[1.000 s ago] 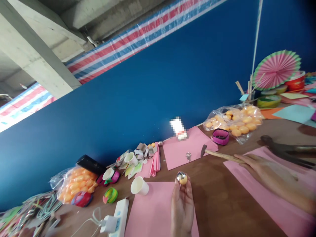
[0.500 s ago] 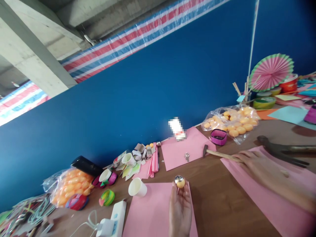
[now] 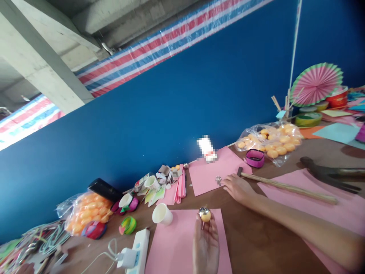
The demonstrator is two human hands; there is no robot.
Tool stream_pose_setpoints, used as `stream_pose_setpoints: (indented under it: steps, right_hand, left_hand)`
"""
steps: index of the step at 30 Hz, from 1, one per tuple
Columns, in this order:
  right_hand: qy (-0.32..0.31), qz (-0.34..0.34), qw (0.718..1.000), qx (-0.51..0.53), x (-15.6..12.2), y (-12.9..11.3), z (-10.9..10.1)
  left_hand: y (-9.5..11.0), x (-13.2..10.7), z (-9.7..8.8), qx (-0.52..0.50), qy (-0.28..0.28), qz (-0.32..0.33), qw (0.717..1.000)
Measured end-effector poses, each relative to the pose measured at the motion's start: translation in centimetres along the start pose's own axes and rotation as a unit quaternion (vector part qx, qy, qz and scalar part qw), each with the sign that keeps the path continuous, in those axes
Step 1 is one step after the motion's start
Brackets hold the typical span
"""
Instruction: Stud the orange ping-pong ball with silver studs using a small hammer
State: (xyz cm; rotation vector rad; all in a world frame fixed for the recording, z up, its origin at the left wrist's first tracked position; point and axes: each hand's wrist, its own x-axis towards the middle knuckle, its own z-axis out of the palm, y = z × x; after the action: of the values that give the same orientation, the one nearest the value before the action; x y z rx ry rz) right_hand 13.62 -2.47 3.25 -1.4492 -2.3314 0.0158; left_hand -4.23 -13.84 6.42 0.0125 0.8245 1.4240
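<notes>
Upright at the front, my left hand grips an orange ball in its fingertips. The ball's upper part is covered with shiny silver pieces. My right hand reaches over the table, its fingers stretched toward a small heap of silver pieces, apparently tacks, on a pink sheet. Its fingertips are right beside the heap. Behind that wrist a small hammer lies with its wooden handle across another pink sheet. Below my left hand is a third pink sheet.
A white paper cup stands left of my left hand. Farther left are a power strip with a charger and a bag of orange balls. A second ball bag, a purple band and a claw hammer lie at the right.
My right hand has let go of the small hammer, now lying on the table, and moved left to the silver heap. My left hand still holds the ball, tilted slightly differently.
</notes>
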Motion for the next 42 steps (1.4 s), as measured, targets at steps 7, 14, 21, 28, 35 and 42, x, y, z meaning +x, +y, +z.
stream_pose_setpoints:
  steps: [7,14,21,28,35,42]
  right_hand:
    - [-0.018,-0.015,1.0,-0.016,2.1,-0.9,1.6]
    - [-0.031,-0.018,0.999,-0.026,2.1,-0.8,2.0]
    - [-0.03,0.001,0.999,-0.035,2.2,-0.7,2.1]
    - [-0.024,0.016,0.999,-0.024,2.2,-0.4,1.5]
    - [-0.016,0.02,1.0,-0.002,2.1,-0.3,1.7]
    - [-0.011,0.006,1.0,0.019,1.9,0.2,1.9]
  left_hand:
    - [1.0,-0.5,-0.7,0.005,0.041,0.06,0.997]
    - [1.1,-0.9,-0.9,0.003,0.05,0.038,0.998]
    - [1.0,-1.0,-1.1,0.027,0.018,0.031,0.999]
    - [2.2,-2.6,-0.4,0.027,-0.022,0.155,0.987]
    - [11.8,-7.9,-1.6,-0.002,-0.036,0.233,0.972]
    - [17.7,-11.1,-1.8,-0.019,-0.067,0.286,0.956]
